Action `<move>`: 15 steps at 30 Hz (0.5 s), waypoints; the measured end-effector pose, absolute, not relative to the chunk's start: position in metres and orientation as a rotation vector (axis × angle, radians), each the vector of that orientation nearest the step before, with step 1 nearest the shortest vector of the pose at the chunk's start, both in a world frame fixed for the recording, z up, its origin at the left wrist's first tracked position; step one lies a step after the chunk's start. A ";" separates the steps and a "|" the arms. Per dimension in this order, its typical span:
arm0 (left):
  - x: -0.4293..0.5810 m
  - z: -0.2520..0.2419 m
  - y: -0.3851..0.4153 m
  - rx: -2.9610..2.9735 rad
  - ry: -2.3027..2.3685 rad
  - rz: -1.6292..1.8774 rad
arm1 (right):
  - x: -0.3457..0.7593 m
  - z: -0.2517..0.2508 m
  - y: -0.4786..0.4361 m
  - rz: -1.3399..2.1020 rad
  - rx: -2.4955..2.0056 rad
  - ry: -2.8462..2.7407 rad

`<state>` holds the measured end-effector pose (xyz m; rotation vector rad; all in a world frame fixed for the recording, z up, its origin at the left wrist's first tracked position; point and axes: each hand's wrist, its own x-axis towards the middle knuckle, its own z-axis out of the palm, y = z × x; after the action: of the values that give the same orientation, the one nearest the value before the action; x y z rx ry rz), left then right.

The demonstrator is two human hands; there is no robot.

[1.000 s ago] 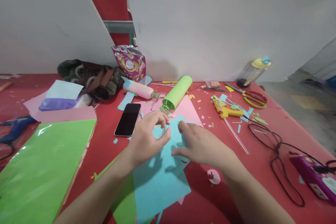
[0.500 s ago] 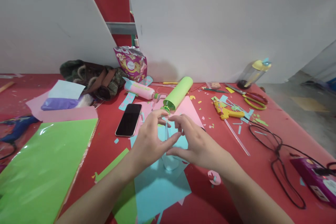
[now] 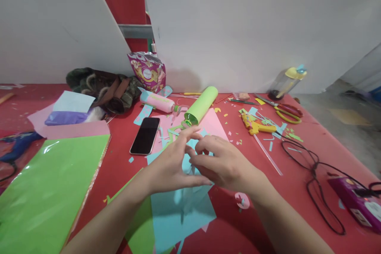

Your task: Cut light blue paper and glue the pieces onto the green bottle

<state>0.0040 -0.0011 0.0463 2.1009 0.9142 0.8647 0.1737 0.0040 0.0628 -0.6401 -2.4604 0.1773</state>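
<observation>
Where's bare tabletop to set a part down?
Mostly bare red tabletop lies between the shiny green flat pack and black rectangular phone, and between the thin clear glue stick and black looped cable. Crowded: the light-blue paper sheet under the left hand and right hand, and around the yellow plastic glue gun, amid cut paper strips.

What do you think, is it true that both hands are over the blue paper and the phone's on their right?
Not quite: the head view shows the phone on their left. The left hand and right hand are indeed over the blue paper.
</observation>
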 end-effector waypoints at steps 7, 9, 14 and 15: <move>0.002 0.049 0.005 1.895 0.829 0.795 | 0.174 0.061 0.006 0.046 -0.653 -2.446; 0.001 0.049 0.009 1.767 0.732 0.774 | 0.176 0.060 0.007 0.023 -0.656 -2.401; 0.002 0.044 0.014 1.486 0.645 0.838 | 0.177 0.058 0.008 -0.037 -0.678 -2.307; 0.002 0.043 0.014 1.465 0.649 0.844 | 0.177 0.058 0.008 -0.050 -0.684 -2.295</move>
<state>0.0019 0.0142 0.0432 1.4646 0.6491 0.8444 0.1765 0.0082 0.0578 -0.6841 -2.2948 -0.0502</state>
